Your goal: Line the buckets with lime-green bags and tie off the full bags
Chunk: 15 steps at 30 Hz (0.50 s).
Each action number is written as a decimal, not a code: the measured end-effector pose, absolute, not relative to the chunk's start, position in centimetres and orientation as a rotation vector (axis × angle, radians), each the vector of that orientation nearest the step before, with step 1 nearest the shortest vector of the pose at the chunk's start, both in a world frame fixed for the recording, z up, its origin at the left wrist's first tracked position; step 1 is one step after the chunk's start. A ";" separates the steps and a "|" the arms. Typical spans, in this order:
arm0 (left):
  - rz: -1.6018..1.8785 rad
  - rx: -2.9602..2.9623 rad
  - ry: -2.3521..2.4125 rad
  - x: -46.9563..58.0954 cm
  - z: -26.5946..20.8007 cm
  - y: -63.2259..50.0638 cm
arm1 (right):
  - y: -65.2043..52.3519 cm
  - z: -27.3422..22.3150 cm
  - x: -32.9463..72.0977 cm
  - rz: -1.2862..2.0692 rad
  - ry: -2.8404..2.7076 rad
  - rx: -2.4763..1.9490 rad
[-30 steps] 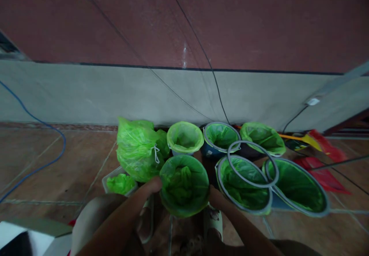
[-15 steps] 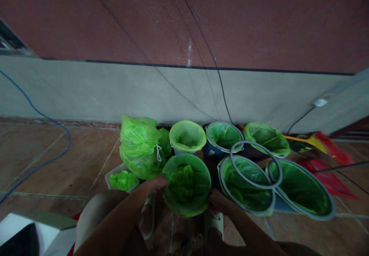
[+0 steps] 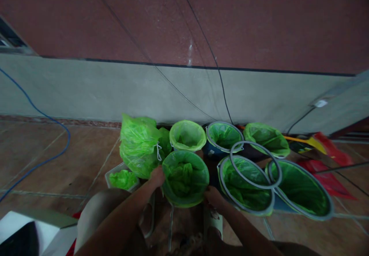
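Between my two hands is a round trash bin (image 3: 186, 201) lined with a green plastic bag (image 3: 184, 177), its mouth facing up toward me. My left hand (image 3: 157, 177) is closed on the left side of its rim. On the right side of the rim, my right hand (image 3: 212, 197) grips the same bin, its fingers partly hidden. The bag is folded over the rim and lies crumpled inside. Just behind stands a smaller lined bin (image 3: 187, 135). Left of my left hand sits a full, bulging green bag (image 3: 138, 148) with a white tie.
More lined bins (image 3: 248, 183) stand to the right, with loose grey rings (image 3: 256, 142) lying over them. A tray (image 3: 111, 171) holds crumpled green plastic. Red dustpans (image 3: 325, 175) lie at far right. A blue cable (image 3: 59, 154) crosses the left floor; a white box (image 3: 43, 229) sits lower left.
Both hands have moved the lined bin slightly away from me, toward the wall, and a little left. The other bins and the full bag stay in place.
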<state>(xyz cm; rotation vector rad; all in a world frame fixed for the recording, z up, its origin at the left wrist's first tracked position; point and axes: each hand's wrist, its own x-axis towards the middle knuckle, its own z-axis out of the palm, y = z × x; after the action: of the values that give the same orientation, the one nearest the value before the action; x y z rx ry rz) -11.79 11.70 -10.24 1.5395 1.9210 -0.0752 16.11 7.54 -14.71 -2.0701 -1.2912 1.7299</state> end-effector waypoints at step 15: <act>-0.255 1.558 1.988 -11.3 -10.3 11.0 | 7.8 -13.7 15.9 1.762 -1.183 -2.021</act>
<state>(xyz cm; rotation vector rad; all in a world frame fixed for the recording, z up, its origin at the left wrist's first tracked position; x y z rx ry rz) -11.29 11.04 -10.32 1.5582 1.9879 -0.2552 15.93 7.77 -13.74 -2.0208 -1.1832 1.7615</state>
